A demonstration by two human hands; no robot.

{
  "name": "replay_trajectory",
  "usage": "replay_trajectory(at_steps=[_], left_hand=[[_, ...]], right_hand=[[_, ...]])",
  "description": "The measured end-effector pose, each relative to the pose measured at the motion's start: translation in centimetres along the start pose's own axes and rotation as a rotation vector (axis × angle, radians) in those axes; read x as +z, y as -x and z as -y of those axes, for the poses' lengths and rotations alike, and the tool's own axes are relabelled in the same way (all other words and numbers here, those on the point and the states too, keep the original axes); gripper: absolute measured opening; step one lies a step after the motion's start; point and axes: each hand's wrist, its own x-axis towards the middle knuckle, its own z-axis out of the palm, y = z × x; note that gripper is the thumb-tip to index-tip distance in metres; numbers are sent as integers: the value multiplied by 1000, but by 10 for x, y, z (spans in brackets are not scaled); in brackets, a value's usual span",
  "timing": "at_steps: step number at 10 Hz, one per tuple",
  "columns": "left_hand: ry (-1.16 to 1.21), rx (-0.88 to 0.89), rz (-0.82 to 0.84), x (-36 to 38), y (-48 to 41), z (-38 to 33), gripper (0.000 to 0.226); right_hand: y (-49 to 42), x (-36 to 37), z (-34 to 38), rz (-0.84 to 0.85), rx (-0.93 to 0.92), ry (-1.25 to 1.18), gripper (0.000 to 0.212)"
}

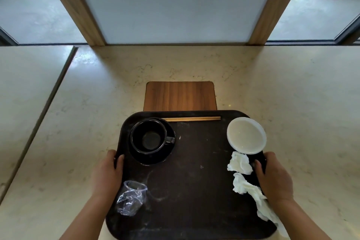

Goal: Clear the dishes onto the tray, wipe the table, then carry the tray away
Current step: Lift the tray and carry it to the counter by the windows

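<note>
Dark brown plastic tray (191, 181) sits on the pale marble worktop (292, 93). My left hand (106, 173) closes its grip on the left rim, beside the black cup on its saucer (150, 139) and a crumpled clear plastic cup (131, 198). Wooden chopsticks (191, 119), a white shallow bowl (246, 135) and crumpled white napkins (241, 163) ride along. My right hand (274, 176) clamps the right rim, balancing the load for carrying.

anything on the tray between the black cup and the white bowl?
Head view: no dishes there. Between the black cup and the white bowl the tray floor is bare, only smudged. The chopsticks lie further back, along the far rim.
</note>
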Motion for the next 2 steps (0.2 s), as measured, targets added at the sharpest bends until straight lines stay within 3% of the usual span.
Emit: replay_trajectory(at_steps=[1,2], left_hand=[[55,-55,86,-11,3,-5,10],[133,-137,120,-24,32,6,22]], right_hand=[[8,-8,0,85,-8,-77,23],[32,-26,-13,116,44,-207,44]])
